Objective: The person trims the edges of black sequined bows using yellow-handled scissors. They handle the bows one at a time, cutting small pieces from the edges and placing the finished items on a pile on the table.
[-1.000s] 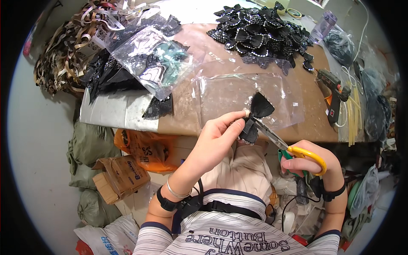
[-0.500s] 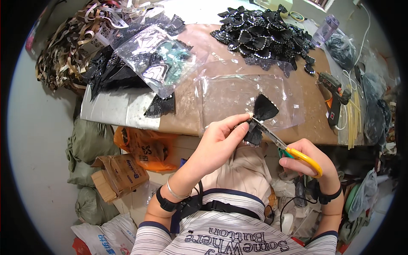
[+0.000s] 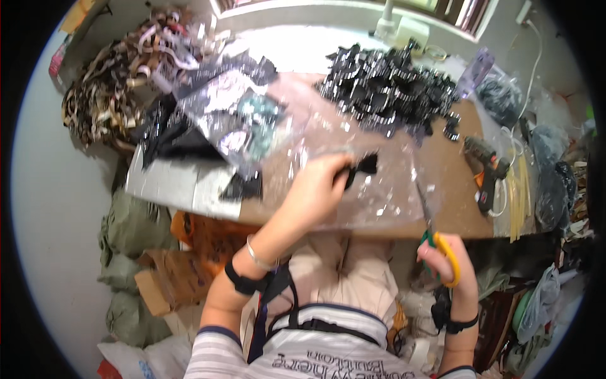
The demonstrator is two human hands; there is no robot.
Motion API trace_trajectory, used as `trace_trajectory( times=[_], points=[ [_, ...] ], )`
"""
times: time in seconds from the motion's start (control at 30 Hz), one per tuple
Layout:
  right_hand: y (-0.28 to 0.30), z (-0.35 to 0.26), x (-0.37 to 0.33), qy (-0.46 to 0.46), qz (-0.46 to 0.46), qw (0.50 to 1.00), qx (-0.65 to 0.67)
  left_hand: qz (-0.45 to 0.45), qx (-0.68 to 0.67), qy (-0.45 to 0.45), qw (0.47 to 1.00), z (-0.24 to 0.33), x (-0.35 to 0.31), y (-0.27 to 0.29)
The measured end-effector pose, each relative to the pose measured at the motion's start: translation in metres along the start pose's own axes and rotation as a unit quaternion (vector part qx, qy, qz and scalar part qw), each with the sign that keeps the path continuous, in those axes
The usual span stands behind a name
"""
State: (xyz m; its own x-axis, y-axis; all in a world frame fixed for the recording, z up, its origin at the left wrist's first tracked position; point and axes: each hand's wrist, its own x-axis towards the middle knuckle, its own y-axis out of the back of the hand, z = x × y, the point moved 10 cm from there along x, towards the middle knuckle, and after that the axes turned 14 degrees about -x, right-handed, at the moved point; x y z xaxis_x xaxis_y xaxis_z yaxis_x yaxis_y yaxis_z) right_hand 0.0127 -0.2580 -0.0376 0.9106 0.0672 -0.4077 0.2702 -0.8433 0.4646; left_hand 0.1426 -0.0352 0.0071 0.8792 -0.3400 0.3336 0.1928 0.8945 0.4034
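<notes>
1. Fingers [image 3: 338, 165] of the left hand [image 3: 317, 187] grasping a black bow [image 3: 365, 165], blurred, over the table [image 3: 451, 196] near the middle of its near edge.
2. Right hand [image 3: 466, 259] gripping scissors [image 3: 437, 238], blades reaching over the near edge, apart from the bow.
3. Clear plastic sheet [image 3: 386, 197]: on the table, beneath the bow.
4. Pile of black bows [image 3: 388, 91]: toward the far edge.
5. Glue gun [image 3: 487, 178]: near the right edge.

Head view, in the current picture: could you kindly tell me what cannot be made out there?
All in the head view:
- Black bow: its near part is hidden by the left hand.
- Scissors: blur smears the blade tips; the right hand covers part of the handles.
- Bow pile: blur and overlap prevent counting.
- Window: cut off by the top edge.
</notes>
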Motion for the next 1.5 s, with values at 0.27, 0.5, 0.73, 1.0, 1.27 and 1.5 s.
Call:
trace_trajectory(
  times=[0.27,0.5,0.73,1.0,1.27,1.5],
  points=[
    [0.088,-0.038,0.017,0.028,0.223,0.936,-0.272,-0.037,-0.096,0.115,0.988,-0.025,-0.011,-0.017],
    [0.099,-0.007,0.043,-0.014,0.283,0.924,-0.255,0.038,0.026,-0.064,0.997,0.019,0.124,0.039],
    [0.069,0.068,0.041,-0.013,0.262,0.960,0.093,0.134,0.330,-0.048,0.933,0.035,0.051,0.084],
    [0.067,0.034,0.068,0.046,0.303,0.948,-0.081,0.135,0.364,0.058,0.920,-0.028,-0.019,0.129],
    [0.062,0.054,0.085,0.043,0.286,0.957,-0.035,0.121,0.208,-0.087,0.967,0.103,-0.035,0.085],
    [0.060,0.069,0.067,0.023,0.243,0.970,0.018,-0.176,0.293,-0.206,0.917,0.086,-0.039,0.038]
  ],
)
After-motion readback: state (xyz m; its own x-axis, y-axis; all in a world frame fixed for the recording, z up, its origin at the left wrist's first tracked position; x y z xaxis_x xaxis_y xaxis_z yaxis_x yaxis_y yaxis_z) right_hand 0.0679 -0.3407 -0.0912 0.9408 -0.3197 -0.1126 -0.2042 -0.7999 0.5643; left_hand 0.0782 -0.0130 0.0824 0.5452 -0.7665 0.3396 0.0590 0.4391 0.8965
